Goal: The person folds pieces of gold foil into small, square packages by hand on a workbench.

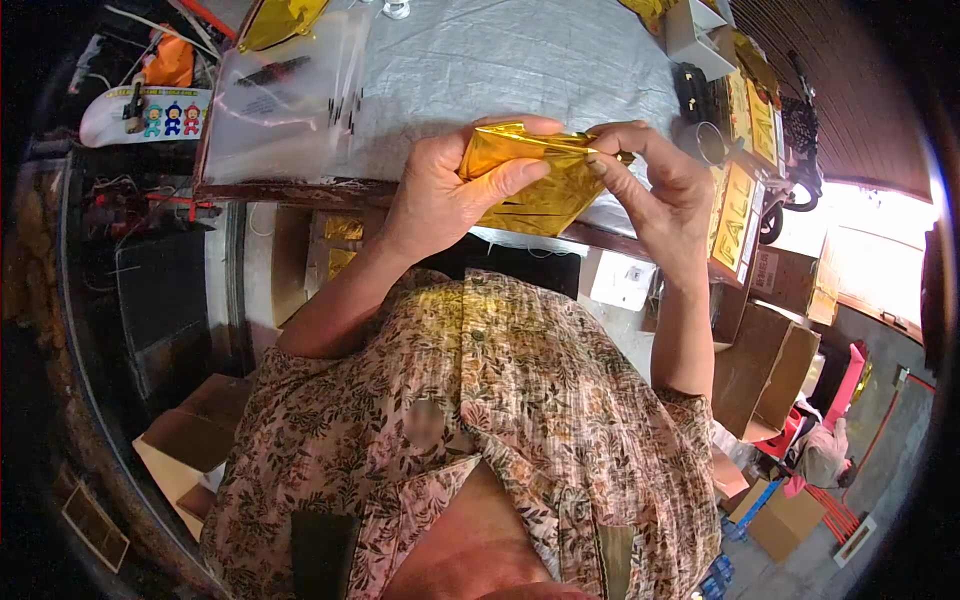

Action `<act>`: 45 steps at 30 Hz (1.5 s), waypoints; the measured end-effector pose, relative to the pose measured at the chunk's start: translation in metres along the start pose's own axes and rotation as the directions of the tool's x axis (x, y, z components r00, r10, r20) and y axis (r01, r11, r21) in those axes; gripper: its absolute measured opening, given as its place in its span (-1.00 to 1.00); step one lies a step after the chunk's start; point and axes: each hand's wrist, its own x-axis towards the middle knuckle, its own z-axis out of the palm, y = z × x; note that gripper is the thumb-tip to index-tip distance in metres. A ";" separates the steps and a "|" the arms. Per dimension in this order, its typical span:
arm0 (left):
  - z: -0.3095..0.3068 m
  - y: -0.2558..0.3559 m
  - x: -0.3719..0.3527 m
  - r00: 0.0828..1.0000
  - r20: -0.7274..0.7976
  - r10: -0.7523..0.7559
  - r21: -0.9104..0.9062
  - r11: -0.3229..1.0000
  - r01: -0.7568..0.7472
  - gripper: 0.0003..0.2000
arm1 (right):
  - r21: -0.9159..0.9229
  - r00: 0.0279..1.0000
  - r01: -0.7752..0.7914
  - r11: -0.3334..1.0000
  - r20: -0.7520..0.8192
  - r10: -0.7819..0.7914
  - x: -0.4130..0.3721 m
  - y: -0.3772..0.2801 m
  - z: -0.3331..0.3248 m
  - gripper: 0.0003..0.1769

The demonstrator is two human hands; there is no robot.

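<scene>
A shiny gold foil sheet, folded and creased, is held up at the table's near edge between my two hands. My left hand grips its left end, thumb across the front and fingers behind. With thumb and forefinger my right hand pinches the upper right edge, where the foil is bunched into a narrow fold. The foil's lower part hangs down to a point. Behind it lies the silvery sheet covering the table.
Clear plastic bags lie on the table's left side, with gold foil above them. At right stand a white box, a roll of tape and yellow-labelled cartons. A skateboard deck is at far left. Cardboard boxes stand lower right.
</scene>
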 end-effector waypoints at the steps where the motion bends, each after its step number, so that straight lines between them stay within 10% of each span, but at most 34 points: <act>1: 0.000 0.000 0.000 1.000 0.000 -0.005 -0.022 1.000 0.005 -0.67 | 0.009 0.999 0.020 1.000 -0.047 -0.020 0.001 0.001 0.003 -0.85; 18: -0.006 -0.013 0.005 0.988 0.007 -0.154 -0.140 0.978 0.153 -0.64 | 0.257 0.945 -0.317 0.913 0.010 0.326 0.012 0.015 0.003 -0.61; 33: -0.022 -0.004 0.015 0.989 0.024 0.148 0.106 0.983 -0.150 -0.67 | 0.369 0.983 -0.041 0.929 -0.154 0.104 0.010 0.018 0.012 -0.60; 36: -0.032 -0.003 0.033 0.954 0.158 0.255 0.164 0.946 -0.280 -0.64 | 0.219 0.987 -0.153 0.964 -0.013 0.160 0.011 0.030 0.005 -0.68; 41: -0.054 -0.019 0.082 0.789 0.477 0.387 0.340 0.747 -0.572 -0.50 | -0.180 0.891 0.433 0.883 -0.060 -0.449 0.039 0.075 0.000 -0.77; 45: -0.068 -0.064 0.100 0.740 0.598 0.307 0.432 0.655 -0.620 -0.41 | -0.279 0.906 0.404 0.871 -0.007 -0.423 0.049 0.110 0.001 -0.74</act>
